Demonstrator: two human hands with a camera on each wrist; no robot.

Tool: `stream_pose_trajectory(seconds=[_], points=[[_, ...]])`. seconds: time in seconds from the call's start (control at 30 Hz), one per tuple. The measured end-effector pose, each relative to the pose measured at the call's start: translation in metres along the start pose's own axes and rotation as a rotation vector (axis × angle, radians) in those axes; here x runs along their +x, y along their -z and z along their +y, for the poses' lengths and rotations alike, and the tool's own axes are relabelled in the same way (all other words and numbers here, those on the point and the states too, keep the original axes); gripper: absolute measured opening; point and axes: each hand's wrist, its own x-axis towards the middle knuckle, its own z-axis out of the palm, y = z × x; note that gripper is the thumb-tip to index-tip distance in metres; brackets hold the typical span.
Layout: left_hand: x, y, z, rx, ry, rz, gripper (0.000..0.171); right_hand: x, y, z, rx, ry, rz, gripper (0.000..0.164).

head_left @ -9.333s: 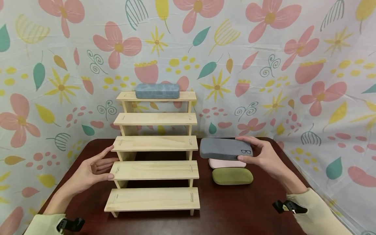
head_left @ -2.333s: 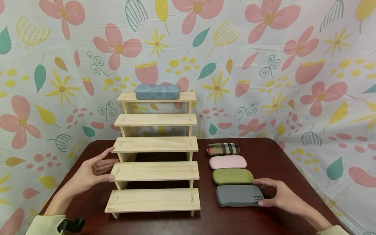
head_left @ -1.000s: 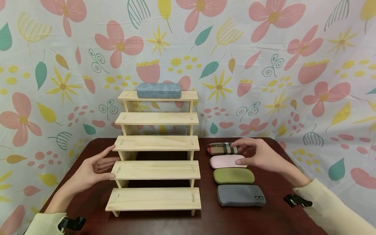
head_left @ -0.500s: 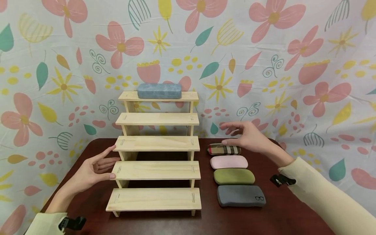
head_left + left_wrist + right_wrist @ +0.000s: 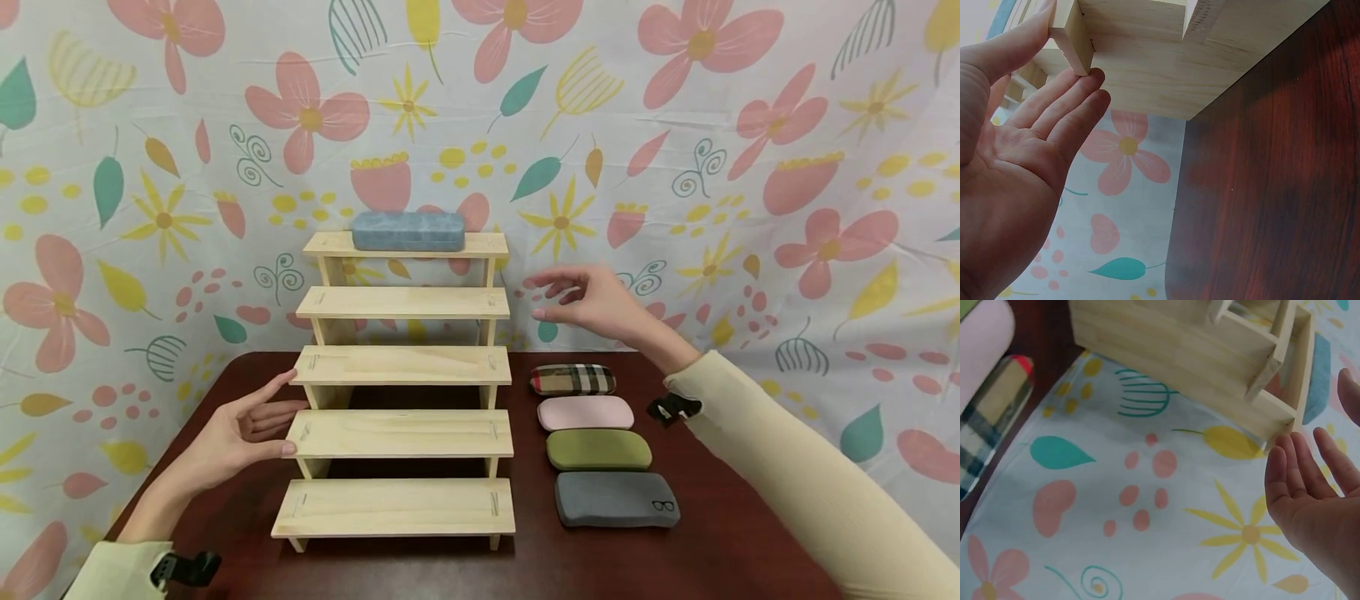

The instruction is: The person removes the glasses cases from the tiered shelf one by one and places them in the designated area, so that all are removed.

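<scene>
A pale wooden stepped rack (image 5: 397,433) stands on the table. My left hand (image 5: 232,437) is at its left side, thumb and index fingertips touching the ends of two middle steps. In the left wrist view that hand's (image 5: 1029,150) fingers are fairly straight beside a board end. A blue glasses case (image 5: 408,232) lies on the top step. My right hand (image 5: 592,302) is in the air right of the rack's upper steps, fingers slightly bent, holding nothing. Below it a plaid glasses case (image 5: 573,380), a pink one (image 5: 585,413), a green one (image 5: 598,450) and a grey one (image 5: 617,500) lie in a column.
The dark red-brown table (image 5: 720,517) carries the rack and the cases. Behind it hangs a white cloth (image 5: 465,117) printed with flowers and leaves. In the right wrist view the rack's side (image 5: 1166,350) is near the right hand.
The grey case, earlier held in the right hand, now lies in front of the green one. The right hand has since let go and moved up and left, past the plaid case. The left hand stayed.
</scene>
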Motion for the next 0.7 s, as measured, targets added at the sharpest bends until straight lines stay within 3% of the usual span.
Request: stream_pose_trajectory(seconds=[0.17,0.7], points=[[0.000,0.000,0.000,0.001,-0.003,-0.001,0.098,0.017,-0.001,-0.006,0.015,-0.016,0.020,0.049],[0.001,0.000,-0.001,-0.013,-0.005,-0.007,0.099,0.072,-0.005,-0.023,0.013,0.052,0.074,0.055]])
